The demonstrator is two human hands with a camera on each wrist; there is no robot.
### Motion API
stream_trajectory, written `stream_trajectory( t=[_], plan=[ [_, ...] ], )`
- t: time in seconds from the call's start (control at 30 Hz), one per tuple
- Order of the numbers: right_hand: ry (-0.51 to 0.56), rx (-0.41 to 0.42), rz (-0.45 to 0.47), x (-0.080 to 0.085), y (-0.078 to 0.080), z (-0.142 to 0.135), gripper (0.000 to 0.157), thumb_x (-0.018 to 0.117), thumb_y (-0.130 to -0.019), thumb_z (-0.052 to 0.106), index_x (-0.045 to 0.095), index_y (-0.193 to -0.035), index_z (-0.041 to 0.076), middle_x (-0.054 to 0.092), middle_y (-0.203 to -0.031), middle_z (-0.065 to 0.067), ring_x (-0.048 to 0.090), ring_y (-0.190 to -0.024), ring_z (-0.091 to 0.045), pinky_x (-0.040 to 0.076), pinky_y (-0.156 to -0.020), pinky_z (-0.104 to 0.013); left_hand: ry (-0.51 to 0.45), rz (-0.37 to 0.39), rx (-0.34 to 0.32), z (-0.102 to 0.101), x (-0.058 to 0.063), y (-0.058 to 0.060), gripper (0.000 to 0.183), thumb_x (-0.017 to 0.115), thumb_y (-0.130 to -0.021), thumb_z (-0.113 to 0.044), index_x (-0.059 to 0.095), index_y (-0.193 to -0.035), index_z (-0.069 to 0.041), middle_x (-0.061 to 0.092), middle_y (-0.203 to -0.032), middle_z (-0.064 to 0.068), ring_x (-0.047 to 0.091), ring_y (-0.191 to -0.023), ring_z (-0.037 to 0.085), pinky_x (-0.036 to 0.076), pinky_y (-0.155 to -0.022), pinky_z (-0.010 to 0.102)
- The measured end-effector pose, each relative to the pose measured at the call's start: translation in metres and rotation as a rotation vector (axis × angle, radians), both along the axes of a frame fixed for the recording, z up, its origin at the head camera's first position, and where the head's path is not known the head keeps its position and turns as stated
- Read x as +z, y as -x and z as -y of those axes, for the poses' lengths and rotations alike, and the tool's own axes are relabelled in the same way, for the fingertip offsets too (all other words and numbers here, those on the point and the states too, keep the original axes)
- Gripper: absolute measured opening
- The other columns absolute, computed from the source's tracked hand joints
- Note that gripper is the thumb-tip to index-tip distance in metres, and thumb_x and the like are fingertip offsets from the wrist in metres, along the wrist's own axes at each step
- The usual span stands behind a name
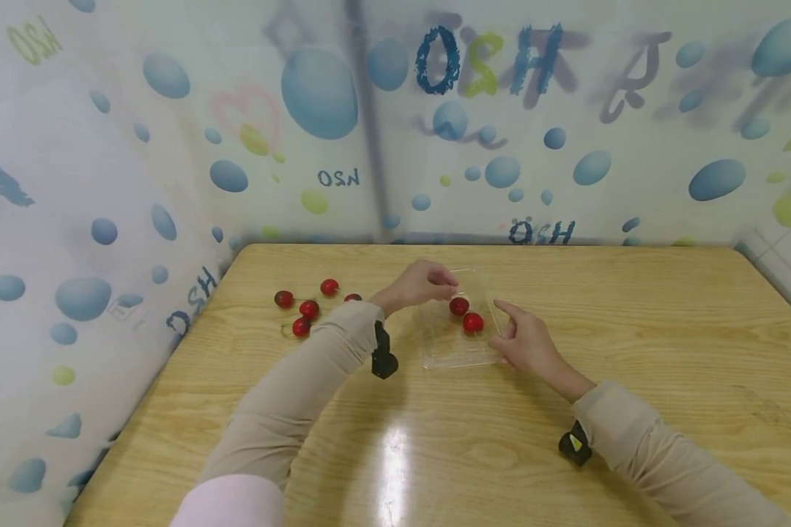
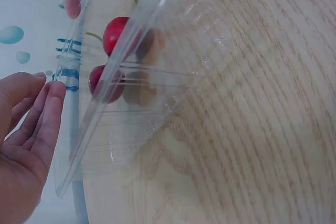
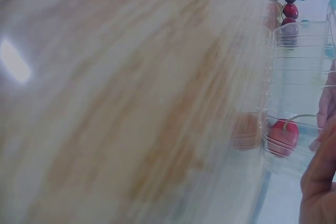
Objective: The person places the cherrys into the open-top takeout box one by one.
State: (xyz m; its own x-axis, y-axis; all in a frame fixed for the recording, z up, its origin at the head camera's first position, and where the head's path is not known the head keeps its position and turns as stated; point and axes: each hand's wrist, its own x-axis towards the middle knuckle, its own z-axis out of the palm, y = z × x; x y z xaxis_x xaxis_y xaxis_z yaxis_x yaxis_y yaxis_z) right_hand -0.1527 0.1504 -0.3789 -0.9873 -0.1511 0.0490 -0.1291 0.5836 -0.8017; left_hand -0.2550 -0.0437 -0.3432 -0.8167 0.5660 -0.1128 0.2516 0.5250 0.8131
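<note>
Bubble-printed sheeting is backing a glossy table; the right hand is gripping a clear box, the left hand hovering loose.

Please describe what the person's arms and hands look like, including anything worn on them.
The left hand and right hand are ungloved. Creased beige sleeves cover both forearms, with pale pink fabric above the left one. A small black device sits at each wrist; the right one shows a yellowish triangular mark.

Mirrored "H2O", smaller mirrored "h2o", both on the bubble-patterned backdrop
</note>
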Motion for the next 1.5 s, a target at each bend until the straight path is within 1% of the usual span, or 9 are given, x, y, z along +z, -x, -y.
stream_trajectory(
  t=[0.17, 0.4, 0.53, 0.77, 0.93, 1.07, 1.17, 1.4, 1.5],
  plan=[
    [-0.003, 0.000, 0.006, 0.000, 0.000, 0.000, 0.063, 0.058, -0.074, -0.001, 0.035, -0.132, -0.005, 0.046, -0.053, -0.004, 0.046, -0.033, -0.014, 0.035, -0.033, -0.023, 0.004, -0.028, -0.007, 0.007, 0.004, 0.000, 0.024, 0.058, -0.086, -0.012, 0.060, -0.105, 0.003, 0.065, -0.088, 0.010, 0.062, -0.084, 0.022, 0.048, -0.074, 0.029],
    [-0.001, 0.002, 0.013, -0.001, 0.000, 0.001, 0.063, 0.058, -0.073, -0.001, 0.034, -0.132, -0.004, 0.046, -0.053, -0.004, 0.046, -0.034, -0.013, 0.036, -0.034, -0.023, 0.008, -0.085, 0.000, 0.015, 0.004, 0.000, 0.023, 0.060, -0.085, -0.012, 0.061, -0.102, 0.003, 0.065, -0.087, 0.009, 0.061, -0.083, 0.024, 0.048, -0.070, 0.025],
    [0.000, -0.004, 0.011, -0.001, 0.001, 0.002, 0.063, 0.058, -0.073, -0.001, 0.035, -0.132, -0.004, 0.046, -0.053, -0.004, 0.046, -0.033, -0.012, 0.036, -0.034, -0.024, -0.007, -0.115, -0.003, 0.017, 0.008, -0.004, 0.020, 0.060, -0.084, -0.012, 0.062, -0.100, 0.001, 0.065, -0.086, 0.008, 0.061, -0.083, 0.024, 0.048, -0.068, 0.025],
    [-0.014, -0.004, 0.006, -0.001, 0.001, 0.001, 0.062, 0.058, -0.073, -0.001, 0.035, -0.131, -0.005, 0.047, -0.053, -0.004, 0.046, -0.033, -0.012, 0.037, -0.034, -0.024, -0.022, -0.155, 0.025, 0.023, 0.014, -0.007, 0.018, 0.062, -0.083, -0.010, 0.063, -0.097, 0.000, 0.065, -0.087, 0.007, 0.061, -0.078, 0.016, 0.048, -0.069, 0.024],
    [-0.018, 0.002, 0.008, -0.001, 0.000, 0.000, 0.062, 0.057, -0.074, -0.001, 0.035, -0.132, -0.005, 0.047, -0.052, -0.003, 0.046, -0.033, -0.013, 0.036, -0.034, -0.024, -0.022, -0.207, 0.014, 0.027, 0.017, -0.010, 0.017, 0.063, -0.082, -0.011, 0.064, -0.095, 0.000, 0.065, -0.086, 0.007, 0.061, -0.078, 0.014, 0.048, -0.069, 0.023],
    [-0.018, 0.004, 0.010, -0.002, 0.000, 0.000, 0.063, 0.057, -0.074, 0.000, 0.034, -0.132, -0.005, 0.047, -0.052, -0.003, 0.046, -0.033, -0.013, 0.035, -0.034, -0.023, -0.022, -0.219, 0.007, 0.030, 0.021, -0.014, 0.017, 0.062, -0.082, -0.010, 0.063, -0.095, 0.001, 0.065, -0.087, 0.008, 0.061, -0.080, 0.015, 0.048, -0.071, 0.023],
    [-0.018, -0.001, 0.009, -0.002, 0.000, 0.000, 0.063, 0.058, -0.074, -0.001, 0.034, -0.132, -0.005, 0.047, -0.052, -0.003, 0.046, -0.033, -0.013, 0.036, -0.034, -0.023, -0.024, -0.208, 0.008, 0.033, 0.022, -0.018, 0.015, 0.062, -0.083, -0.010, 0.063, -0.094, 0.000, 0.064, -0.088, 0.007, 0.060, -0.081, 0.015, 0.047, -0.073, 0.023],
    [-0.001, 0.004, 0.010, 0.000, -0.001, -0.001, 0.063, 0.059, -0.074, -0.001, 0.034, -0.132, -0.006, 0.046, -0.052, -0.004, 0.046, -0.034, -0.013, 0.036, -0.034, -0.023, -0.028, -0.167, 0.026, 0.041, 0.017, -0.026, 0.016, 0.061, -0.084, -0.011, 0.063, -0.095, -0.001, 0.064, -0.087, 0.006, 0.059, -0.081, 0.015, 0.047, -0.074, 0.025],
    [-0.002, 0.000, 0.014, 0.000, -0.001, 0.000, 0.063, 0.059, -0.074, -0.001, 0.034, -0.132, -0.006, 0.046, -0.052, -0.004, 0.046, -0.034, -0.013, 0.036, -0.034, -0.023, -0.035, -0.171, 0.027, 0.044, 0.016, -0.028, 0.015, 0.061, -0.084, -0.011, 0.063, -0.095, -0.002, 0.064, -0.089, 0.005, 0.059, -0.081, 0.015, 0.047, -0.075, 0.025]
  ],
)
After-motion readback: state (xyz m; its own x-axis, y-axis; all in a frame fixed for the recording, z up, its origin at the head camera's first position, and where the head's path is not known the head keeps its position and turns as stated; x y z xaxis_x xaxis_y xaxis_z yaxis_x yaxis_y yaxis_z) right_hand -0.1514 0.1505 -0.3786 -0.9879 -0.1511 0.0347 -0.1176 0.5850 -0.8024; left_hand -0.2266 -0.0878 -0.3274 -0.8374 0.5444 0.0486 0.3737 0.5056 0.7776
